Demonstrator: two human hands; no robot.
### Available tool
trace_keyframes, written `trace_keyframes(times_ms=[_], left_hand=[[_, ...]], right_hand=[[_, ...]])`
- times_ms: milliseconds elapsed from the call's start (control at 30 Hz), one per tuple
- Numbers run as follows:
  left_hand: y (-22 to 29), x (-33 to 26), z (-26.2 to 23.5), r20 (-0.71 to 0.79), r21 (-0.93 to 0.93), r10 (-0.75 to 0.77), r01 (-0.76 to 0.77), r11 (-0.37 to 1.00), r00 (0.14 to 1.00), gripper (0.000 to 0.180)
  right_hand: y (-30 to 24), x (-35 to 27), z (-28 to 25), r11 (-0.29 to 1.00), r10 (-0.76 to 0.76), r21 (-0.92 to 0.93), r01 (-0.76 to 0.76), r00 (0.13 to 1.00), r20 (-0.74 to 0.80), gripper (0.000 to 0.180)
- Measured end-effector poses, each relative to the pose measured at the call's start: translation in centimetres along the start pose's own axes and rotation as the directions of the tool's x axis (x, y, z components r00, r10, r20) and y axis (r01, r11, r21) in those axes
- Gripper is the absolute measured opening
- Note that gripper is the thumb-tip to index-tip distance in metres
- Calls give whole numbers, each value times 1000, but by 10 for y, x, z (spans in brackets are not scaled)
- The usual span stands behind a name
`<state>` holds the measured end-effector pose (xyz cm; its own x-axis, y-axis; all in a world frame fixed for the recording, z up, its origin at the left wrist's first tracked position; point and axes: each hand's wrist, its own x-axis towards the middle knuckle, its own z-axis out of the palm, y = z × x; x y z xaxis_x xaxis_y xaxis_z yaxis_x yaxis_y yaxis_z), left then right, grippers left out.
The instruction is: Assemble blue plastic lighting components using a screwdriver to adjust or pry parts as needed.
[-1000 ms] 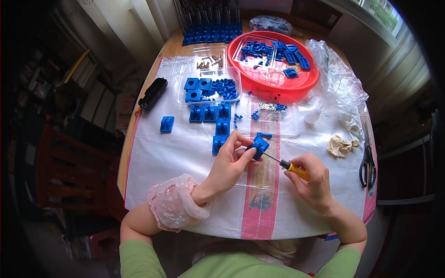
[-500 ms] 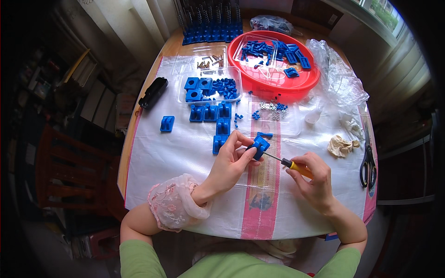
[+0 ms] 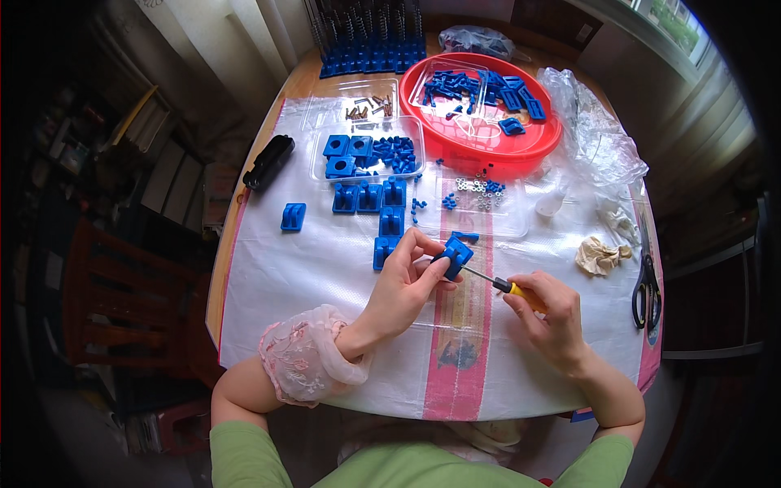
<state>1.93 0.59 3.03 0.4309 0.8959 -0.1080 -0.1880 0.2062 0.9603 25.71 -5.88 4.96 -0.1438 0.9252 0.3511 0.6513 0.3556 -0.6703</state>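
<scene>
Between the thumb and fingers of my left hand [image 3: 409, 275] is a blue plastic bracket [image 3: 456, 254], held tilted above the covered table. My right hand [image 3: 547, 313] is closed round the yellow handle of a screwdriver [image 3: 518, 290]. The screwdriver's thin metal shaft points up and left, its tip against the bracket; the exact contact is too small to make out. Just behind the bracket lies a slim blue plastic piece [image 3: 465, 236]. Several finished-looking blue brackets [image 3: 391, 220] stand in a cluster beyond my left hand.
A clear tray [image 3: 324, 175] holds blue parts, with brass-coloured pieces [image 3: 358, 111] behind it. Farther back stands a red basin [image 3: 543, 150]. Small nuts [image 3: 469, 185] lie in the middle. Black scissors [image 3: 647, 293] and a crumpled cloth [image 3: 600, 256] are at right, a black case [image 3: 268, 163] at left.
My right hand's fingers have shifted slightly round the screwdriver handle. The bracket and my left hand stay in nearly the same place.
</scene>
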Motion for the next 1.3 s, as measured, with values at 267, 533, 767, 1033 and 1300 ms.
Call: trace_keyframes(times_ms=[267, 533, 767, 1033, 1300], left_hand=[[-1, 0, -1, 3, 29, 14, -14, 999, 1000, 13], [-2, 1, -1, -1, 28, 16, -16, 999, 1000, 14], [-2, 0, -2, -3, 42, 10, -10, 999, 1000, 13], [-2, 0, -1, -2, 34, -5, 5, 999, 1000, 13], [-1, 0, -1, 9, 36, 4, -4, 999, 1000, 13]], right_hand=[[-2, -2, -1, 1000, 24, -16, -23, 999, 33, 18], [0, -4, 0, 999, 34, -14, -33, 998, 48, 18], [-3, -3, -2, 996, 94, -3, -94, 992, 88, 17], [-3, -1, -1, 999, 27, -26, -26, 998, 49, 18], [-4, -1, -1, 999, 25, -24, -24, 999, 47, 19]])
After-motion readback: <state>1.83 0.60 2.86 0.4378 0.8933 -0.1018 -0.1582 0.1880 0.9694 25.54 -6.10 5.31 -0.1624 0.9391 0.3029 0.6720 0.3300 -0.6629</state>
